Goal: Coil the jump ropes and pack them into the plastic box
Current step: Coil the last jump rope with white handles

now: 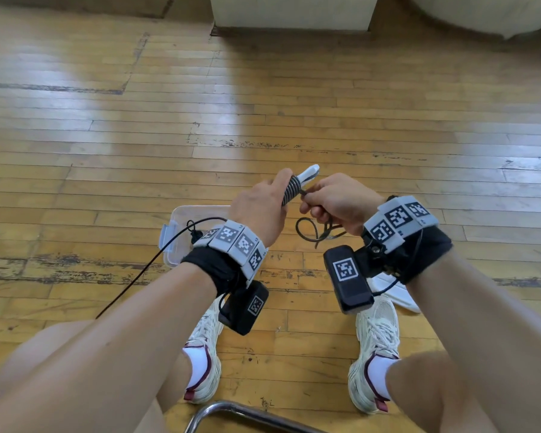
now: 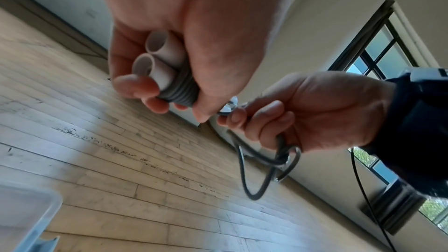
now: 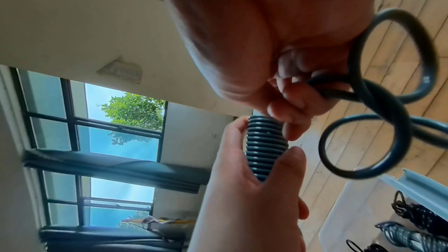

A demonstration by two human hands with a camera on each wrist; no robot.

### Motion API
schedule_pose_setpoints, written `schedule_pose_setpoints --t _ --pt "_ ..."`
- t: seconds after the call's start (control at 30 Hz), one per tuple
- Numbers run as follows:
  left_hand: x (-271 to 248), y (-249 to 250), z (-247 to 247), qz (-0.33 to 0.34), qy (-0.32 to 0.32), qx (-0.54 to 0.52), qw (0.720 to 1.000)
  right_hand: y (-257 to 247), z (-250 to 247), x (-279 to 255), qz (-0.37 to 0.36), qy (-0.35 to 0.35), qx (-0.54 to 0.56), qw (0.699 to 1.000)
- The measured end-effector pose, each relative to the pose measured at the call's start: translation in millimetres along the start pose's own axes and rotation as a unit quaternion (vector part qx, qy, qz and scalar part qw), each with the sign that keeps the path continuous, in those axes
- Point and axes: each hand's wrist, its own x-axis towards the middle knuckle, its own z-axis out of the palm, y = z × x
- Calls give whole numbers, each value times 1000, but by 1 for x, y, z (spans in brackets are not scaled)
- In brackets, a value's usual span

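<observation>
Partly, left hand hides plastic box.

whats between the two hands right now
A short run of dark rope bridges the gap, from the coils on the white handles in the left hand to the right hand; clearest in the head view.

No readable text; only coded square markers on the wrist bands

At twelve o'clock we see a pale cabinet on the worn wooden floor. At six, a chrome chair frame sits between our white sneakers. Windows show green leaves.
</observation>
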Motion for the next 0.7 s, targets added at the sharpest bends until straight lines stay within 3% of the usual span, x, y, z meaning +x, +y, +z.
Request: schedule_pose_setpoints --t 0.1,0.23,0.37,0.43,0.53,0.6,0.7 --pt "-1 1 5 7 12 46 999 1 -4 2 9 -1 73 997" --pt "-10 12 15 48 -30 66 996 10 -5 7 3 3 120 993" --pt "-8 13 6 48 -76 -99 991 15 -9 10 -16 40 85 995" --pt "-1 6 -6 7 -109 -249 962 14 -13 7 -50 4 88 995" --pt "6 -3 -25 -51 -182 -447 874 9 -15 0 -105 -52 111 987" --pt "4 -7 -30 -63 -207 -517 828 9 -14 -3 -124 -68 111 984" --pt "1 -9 -29 -53 -166 -536 826 9 -11 -4 -118 -59 106 986"
